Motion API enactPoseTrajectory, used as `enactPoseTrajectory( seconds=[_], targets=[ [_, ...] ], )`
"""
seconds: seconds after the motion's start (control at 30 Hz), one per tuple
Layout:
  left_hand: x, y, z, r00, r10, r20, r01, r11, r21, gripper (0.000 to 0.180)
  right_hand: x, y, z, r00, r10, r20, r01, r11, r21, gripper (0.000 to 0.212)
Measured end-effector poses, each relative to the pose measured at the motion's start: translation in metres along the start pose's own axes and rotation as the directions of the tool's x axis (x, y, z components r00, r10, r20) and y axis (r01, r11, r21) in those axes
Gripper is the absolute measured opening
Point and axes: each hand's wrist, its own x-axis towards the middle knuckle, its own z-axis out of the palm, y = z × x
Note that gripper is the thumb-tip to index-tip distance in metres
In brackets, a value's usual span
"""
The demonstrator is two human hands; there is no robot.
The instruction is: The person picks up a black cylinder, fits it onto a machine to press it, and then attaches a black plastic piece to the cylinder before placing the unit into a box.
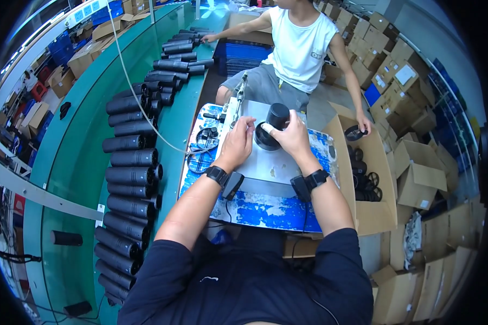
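Note:
My right hand [293, 135] is closed around the lower part of a short black cylinder [278, 115], its thumb along the near side. The cylinder stands slightly tilted on a round black holder [265, 136], which is fixed on a grey metal plate [271, 165]. To the left, my left hand [237, 143] is raised beside the holder, fingers extended upward, and I see nothing in it. Just beyond those fingers is a metal toggle clamp [241, 97] with an upright lever. Both wrists wear black straps with small black devices.
Many black cylinders [127, 174] lie in rows on the green conveyor bench [173, 130] at left. A co-worker [303, 49] across from me reaches to the bench and into an open carton [377, 214] of black rings. A hanging cable [130, 81] crosses the left side.

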Motion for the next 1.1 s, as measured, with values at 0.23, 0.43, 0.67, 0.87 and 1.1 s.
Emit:
enactPoseTrajectory(
  seconds=[0.23,0.43,0.67,0.87,1.1],
  targets=[
    [0.001,-0.003,-0.003,1.000,0.005,-0.020,-0.005,1.000,-0.004,0.029,0.007,0.009,-0.003,0.999,0.000,-0.044,-0.002,0.999,-0.053,0.067],
    [0.013,-0.003,-0.020,0.984,0.075,-0.162,-0.091,0.992,-0.092,0.016,0.005,0.045,-0.005,0.972,-0.161,0.169,0.088,0.923,0.374,0.073],
    [0.046,-0.094,-0.069,0.970,-0.231,-0.083,0.245,0.920,0.305,0.026,-0.005,0.027,0.013,0.998,-0.028,-0.054,0.045,0.939,0.342,0.073],
    [0.056,-0.136,-0.065,0.813,-0.568,0.129,0.454,0.757,0.470,0.045,-0.008,0.032,0.015,0.999,0.031,-0.044,-0.019,0.968,0.251,0.073],
    [0.039,-0.124,-0.095,0.839,-0.544,-0.007,0.480,0.734,0.481,0.048,-0.009,0.016,0.023,0.999,0.006,-0.054,0.010,0.960,0.280,0.067]
  ],
)
